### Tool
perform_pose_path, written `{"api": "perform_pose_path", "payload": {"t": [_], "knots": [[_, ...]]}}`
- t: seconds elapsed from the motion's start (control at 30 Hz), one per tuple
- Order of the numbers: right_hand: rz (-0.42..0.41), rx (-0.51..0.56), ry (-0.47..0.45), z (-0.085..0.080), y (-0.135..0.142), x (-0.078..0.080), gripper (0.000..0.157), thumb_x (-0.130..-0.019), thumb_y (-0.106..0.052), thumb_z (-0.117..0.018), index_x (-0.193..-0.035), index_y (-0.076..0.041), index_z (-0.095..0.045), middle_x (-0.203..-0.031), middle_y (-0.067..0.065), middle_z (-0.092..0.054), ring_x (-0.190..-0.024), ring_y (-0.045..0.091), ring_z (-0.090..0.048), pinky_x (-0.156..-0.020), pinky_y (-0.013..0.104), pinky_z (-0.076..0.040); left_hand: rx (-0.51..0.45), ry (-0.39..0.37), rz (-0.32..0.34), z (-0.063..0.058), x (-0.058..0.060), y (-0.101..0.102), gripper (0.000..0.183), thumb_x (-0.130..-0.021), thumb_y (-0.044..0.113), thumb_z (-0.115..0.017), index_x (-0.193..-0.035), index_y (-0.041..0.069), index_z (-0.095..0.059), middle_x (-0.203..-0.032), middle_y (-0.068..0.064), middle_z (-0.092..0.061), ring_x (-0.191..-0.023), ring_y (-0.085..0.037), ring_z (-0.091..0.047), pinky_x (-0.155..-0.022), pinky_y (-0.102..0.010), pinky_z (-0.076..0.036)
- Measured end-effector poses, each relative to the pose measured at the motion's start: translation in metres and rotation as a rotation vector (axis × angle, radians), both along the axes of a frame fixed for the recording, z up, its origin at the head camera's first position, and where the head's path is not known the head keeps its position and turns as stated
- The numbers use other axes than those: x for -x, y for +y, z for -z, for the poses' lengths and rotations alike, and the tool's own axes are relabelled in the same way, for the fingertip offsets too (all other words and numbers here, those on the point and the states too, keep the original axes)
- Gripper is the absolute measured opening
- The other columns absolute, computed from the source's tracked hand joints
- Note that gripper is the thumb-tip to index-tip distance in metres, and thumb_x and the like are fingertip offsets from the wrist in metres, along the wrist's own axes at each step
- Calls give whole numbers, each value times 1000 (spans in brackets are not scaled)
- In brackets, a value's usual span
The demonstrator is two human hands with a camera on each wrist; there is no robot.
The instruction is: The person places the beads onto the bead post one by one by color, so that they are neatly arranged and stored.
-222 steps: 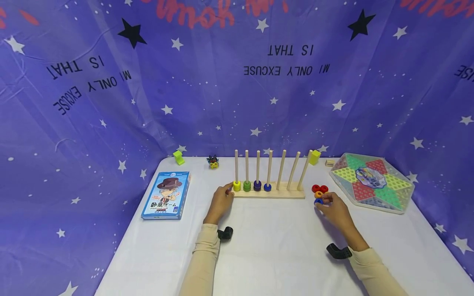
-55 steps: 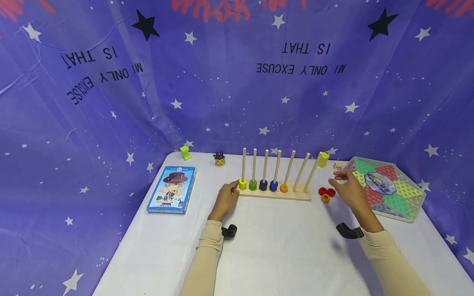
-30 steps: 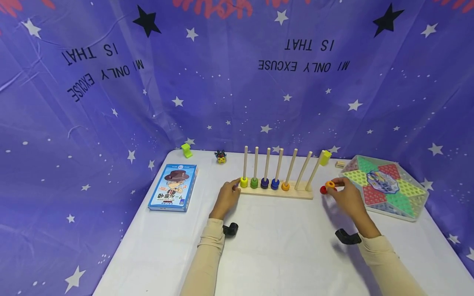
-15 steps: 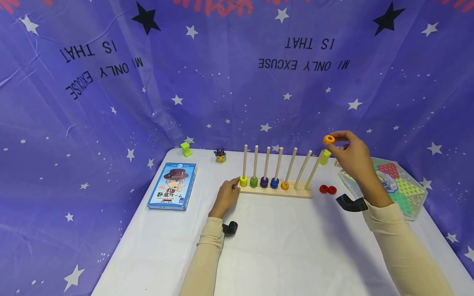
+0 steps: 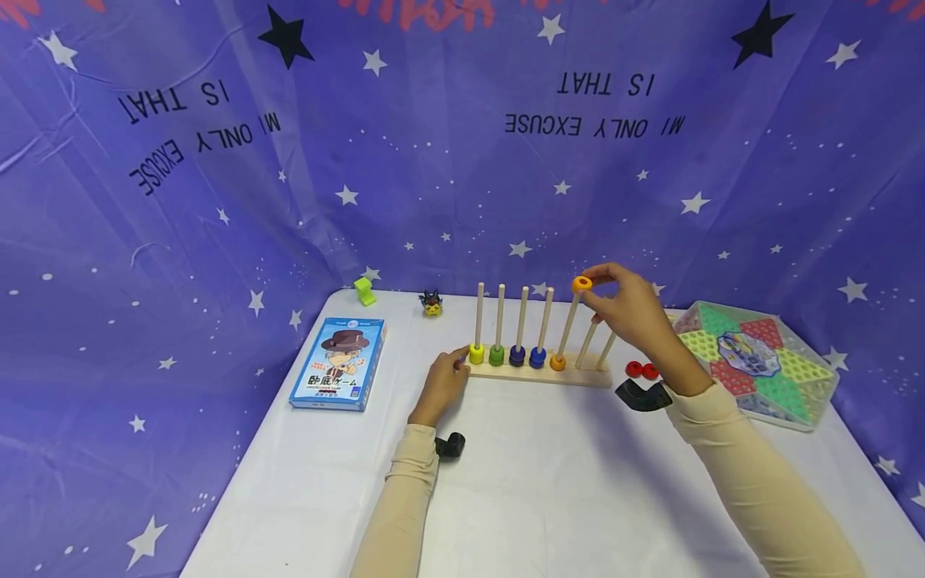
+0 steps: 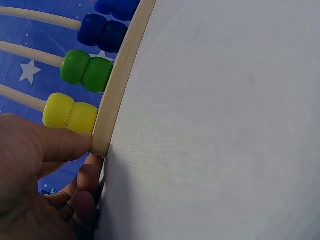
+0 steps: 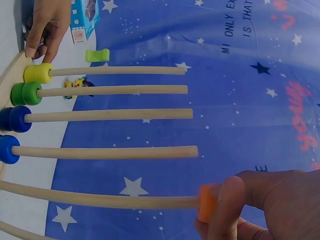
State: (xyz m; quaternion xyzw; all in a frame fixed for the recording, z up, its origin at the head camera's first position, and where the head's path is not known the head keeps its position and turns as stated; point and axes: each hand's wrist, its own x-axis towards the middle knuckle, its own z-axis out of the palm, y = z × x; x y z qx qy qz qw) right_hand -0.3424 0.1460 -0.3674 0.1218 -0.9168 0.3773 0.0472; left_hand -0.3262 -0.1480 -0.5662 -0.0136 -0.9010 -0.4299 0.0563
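My right hand (image 5: 627, 309) pinches an orange bead (image 5: 581, 283) at the top of the fifth peg of a wooden peg rack (image 5: 538, 374). In the right wrist view the bead (image 7: 207, 204) sits right at the peg's tip. Another orange bead (image 5: 558, 363) rests at the foot of that peg. Pairs of yellow beads (image 6: 70, 114), green beads (image 6: 86, 71) and dark blue beads (image 6: 102, 33) sit on pegs at the left, with lighter blue beads (image 5: 538, 358) on the fourth. My left hand (image 5: 441, 385) grips the rack's left end, thumb beside the yellow beads.
Two red beads (image 5: 641, 370) lie right of the rack, partly near the right wrist's black mount (image 5: 643, 396). A hexagonal board game (image 5: 759, 365) is at the right, a blue game box (image 5: 338, 364) at the left. A green block (image 5: 364, 291) and small figure (image 5: 431, 303) stand behind.
My right hand has placed one orange bead on the fifth peg, picked up the second, and lifted it leftward to that peg's top. A blue bead joined the fourth peg. My left hand stays put.
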Motion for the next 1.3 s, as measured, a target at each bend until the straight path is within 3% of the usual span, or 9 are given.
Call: {"api": "perform_pose_path", "payload": {"t": [0.2, 0.4, 0.6, 0.67, 0.77, 0.93, 1.03, 1.17, 1.3], "knots": [[-6, -21, -44, 2, -3, 0, 43, -91, -27, -64, -129, -12, -52, -123, 9, -57, -69, 26, -68, -46, 35, -42, 2, 14, 7, -1, -1, 0, 42, -93, 8, -58, -134, 9, -56, -88, -5, -53, -77, -17, -46, -68, -32, -42], [-3, -13, 50, -2, 7, -6, 43, -91, -28, -64, -130, -12, -53, -120, 9, -57, -73, 23, -66, -59, 35, -49, -1, 9, 7, -1, -1, -1, 42, -93, 8, -58, -135, 9, -56, -89, -4, -53, -78, -17, -47, -69, -32, -42], [102, 39, 117, 3, 45, -6, 42, -93, -33, -60, -128, -9, -55, -117, 12, -58, -76, 21, -63, -60, 28, -48, -19, 1, 4, -3, -3, 0, 42, -93, 7, -58, -135, 9, -55, -89, -5, -52, -78, -18, -47, -69, -32, -42], [142, 47, 99, 16, 61, -3, 44, -94, -35, -58, -128, -7, -54, -116, 13, -57, -75, 17, -61, -59, 26, -47, -18, 1, 4, -4, -3, 1, 42, -93, 7, -58, -135, 9, -55, -88, -5, -52, -78, -18, -47, -68, -32, -42], [170, 37, 47, 49, 84, 3, 45, -96, -33, -56, -128, -3, -52, -115, 17, -56, -74, 16, -62, -60, 26, -48, -19, 6, 0, -5, -3, 2, 42, -93, 6, -58, -134, 8, -56, -88, -5, -52, -77, -17, -46, -66, -31, -41], [171, -40, -6, 118, 117, 9, 40, -94, -20, -57, -125, 5, -52, -114, 25, -57, -90, 35, -62, -70, 40, -47, -16, 16, 3, -5, -2, 2, 41, -93, 6, -58, -134, 7, -56, -88, -5, -52, -76, -18, -45, -65, -31, -40], [152, -86, -60, 149, 129, 7, 41, -92, -14, -59, -125, 8, -51, -116, 31, -54, -102, 44, -54, -78, 50, -43, -14, 12, 9, -4, -2, 1, 41, -93, 6, -57, -134, 7, -55, -88, -5, -52, -76, -18, -45, -65, -31, -40], [138, -114, -84, 174, 134, 3, 41, -89, -12, -63, -122, 9, -52, -114, 32, -55, -99, 44, -54, -80, 53, -42, -26, 6, 11, -4, -4, 1, 41, -93, 6, -57, -134, 6, -55, -89, -6, -53, -77, -18, -46, -66, -31, -41], [149, -129, -25, 184, 133, 0, 37, -85, -10, -66, -115, 9, -56, -105, 29, -59, -92, 40, -55, -74, 49, -41, -30, 6, 9, -3, -4, 1, 41, -93, 6, -57, -134, 7, -55, -90, -6, -54, -78, -18, -47, -67, -31, -41]]}}
